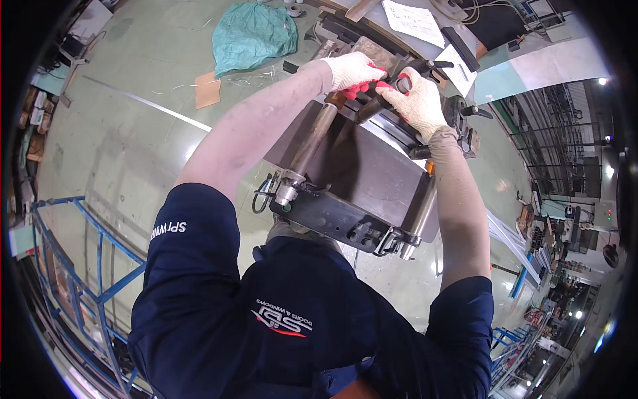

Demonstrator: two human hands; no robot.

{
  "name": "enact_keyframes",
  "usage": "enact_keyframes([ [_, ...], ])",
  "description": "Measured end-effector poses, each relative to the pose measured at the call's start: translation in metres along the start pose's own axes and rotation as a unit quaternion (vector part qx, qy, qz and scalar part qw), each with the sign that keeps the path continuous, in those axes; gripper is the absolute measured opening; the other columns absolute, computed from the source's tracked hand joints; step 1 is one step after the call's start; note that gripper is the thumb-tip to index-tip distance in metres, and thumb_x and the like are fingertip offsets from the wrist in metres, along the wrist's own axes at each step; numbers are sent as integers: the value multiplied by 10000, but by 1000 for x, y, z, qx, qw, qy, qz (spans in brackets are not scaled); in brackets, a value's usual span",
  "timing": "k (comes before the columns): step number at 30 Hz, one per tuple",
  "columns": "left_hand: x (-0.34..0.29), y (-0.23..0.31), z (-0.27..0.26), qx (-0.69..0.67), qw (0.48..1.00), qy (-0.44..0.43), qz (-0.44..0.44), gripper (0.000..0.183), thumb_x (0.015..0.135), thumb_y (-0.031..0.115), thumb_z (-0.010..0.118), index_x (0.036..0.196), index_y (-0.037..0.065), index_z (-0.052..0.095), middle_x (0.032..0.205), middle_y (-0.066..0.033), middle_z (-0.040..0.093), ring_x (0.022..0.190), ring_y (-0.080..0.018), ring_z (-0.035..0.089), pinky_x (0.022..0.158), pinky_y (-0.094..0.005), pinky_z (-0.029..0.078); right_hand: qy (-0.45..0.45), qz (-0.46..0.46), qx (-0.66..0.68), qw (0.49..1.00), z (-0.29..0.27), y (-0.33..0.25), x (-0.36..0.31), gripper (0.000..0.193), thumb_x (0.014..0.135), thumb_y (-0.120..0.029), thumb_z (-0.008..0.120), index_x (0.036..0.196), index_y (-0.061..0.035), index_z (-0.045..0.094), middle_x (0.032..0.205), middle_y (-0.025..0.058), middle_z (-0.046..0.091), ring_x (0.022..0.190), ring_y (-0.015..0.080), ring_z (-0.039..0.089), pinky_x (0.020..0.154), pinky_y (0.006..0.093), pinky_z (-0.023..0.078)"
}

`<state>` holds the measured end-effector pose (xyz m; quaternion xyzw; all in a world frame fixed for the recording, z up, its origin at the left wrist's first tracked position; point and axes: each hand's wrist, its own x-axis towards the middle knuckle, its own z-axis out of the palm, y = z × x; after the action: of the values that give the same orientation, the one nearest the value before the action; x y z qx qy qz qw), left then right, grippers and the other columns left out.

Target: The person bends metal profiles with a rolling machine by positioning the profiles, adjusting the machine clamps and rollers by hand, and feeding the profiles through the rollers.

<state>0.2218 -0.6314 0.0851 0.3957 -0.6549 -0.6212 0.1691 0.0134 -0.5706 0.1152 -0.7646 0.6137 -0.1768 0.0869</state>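
Both my hands wear white knit gloves with red-coated fingers and work at the far end of a metal machine with two guide rods. My left hand point(355, 72) has its fingers curled down against the machine's dark upper part; what they grip is hidden. Beside it, my right hand point(419, 100) closes thumb and fingers around a round grey-ended knob point(403, 84). A black cylinder point(372, 110) slants below the hands. The left steel guide rod point(315, 136) and the right guide rod point(421, 211) run toward me to a black end plate point(332, 216).
A black lever handle point(477, 112) sticks out right of my right hand. Printed papers point(413, 21) lie on the table beyond. A green plastic bag point(256, 38) and a tan cardboard piece point(207, 90) are on the floor. Blue metal frames point(100, 246) stand at left.
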Motion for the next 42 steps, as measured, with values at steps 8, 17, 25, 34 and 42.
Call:
enact_keyframes([
  [8,6,-10,-7,21,1000,-9,6,423,1038,493,598,980,77,650,743,-17,578,502,-106,514,441,-284,379,56,11,35,998,6,-4,1,555,779,-510,863,956,-31,644,800,200,712,779,389,730,724,436,559],
  [17,6,27,-14,-296,940,21,168,635,1007,539,667,1357,19,565,1104,-165,730,954,-233,726,831,-377,598,32,61,134,989,3,-12,-14,543,771,-423,913,1048,-32,657,903,154,751,866,255,747,823,370,574],
  [25,7,-67,24,64,961,204,173,402,983,162,673,1339,-9,599,1164,-140,730,1031,-205,713,921,-342,565,33,79,176,981,-5,-11,-31,572,792,-351,921,1168,-1,670,1013,148,765,946,199,734,872,345,574],
  [34,39,-71,84,-56,960,132,240,594,825,309,902,1287,26,658,1125,-130,765,1044,-227,729,958,-351,559,-6,78,111,991,-13,-11,-17,610,775,-488,871,1100,-4,690,951,198,743,885,308,740,818,388,573],
  [42,55,-60,78,76,977,55,192,452,890,330,835,1227,59,702,1129,-147,772,1066,-257,739,922,-381,568,-22,69,106,992,-11,-1,-12,590,782,-432,884,1137,-10,675,978,175,749,885,270,724,827,376,571],
])
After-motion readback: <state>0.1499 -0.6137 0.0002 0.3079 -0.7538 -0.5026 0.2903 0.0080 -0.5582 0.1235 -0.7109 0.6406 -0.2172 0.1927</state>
